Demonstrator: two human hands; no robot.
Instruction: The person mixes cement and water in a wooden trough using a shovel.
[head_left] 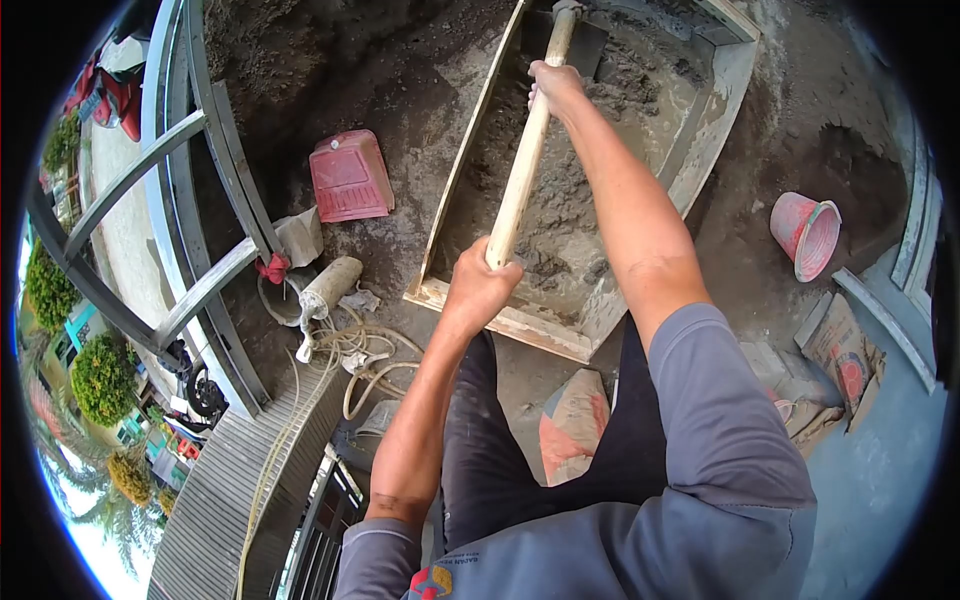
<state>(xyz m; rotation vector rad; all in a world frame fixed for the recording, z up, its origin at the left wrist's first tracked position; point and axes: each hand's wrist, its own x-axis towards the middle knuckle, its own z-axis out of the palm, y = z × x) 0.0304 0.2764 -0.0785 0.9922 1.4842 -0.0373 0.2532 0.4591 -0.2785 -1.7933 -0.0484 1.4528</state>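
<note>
Presently at the mixing step, I judge: left hand (477, 285) closed round the wooden handle's (522, 190) near end, right hand (556, 85) round it farther up; wet mix (560, 230) beyond my left, in the trough (510, 325). Next stroke needs firm grips.

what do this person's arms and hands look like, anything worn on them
The left hand and right hand are both bare, with no gloves, rings or watch showing. The forearms are uncovered below short grey sleeves, part of a grey shirt that carries a red and yellow logo with small lettering beside it.
</note>
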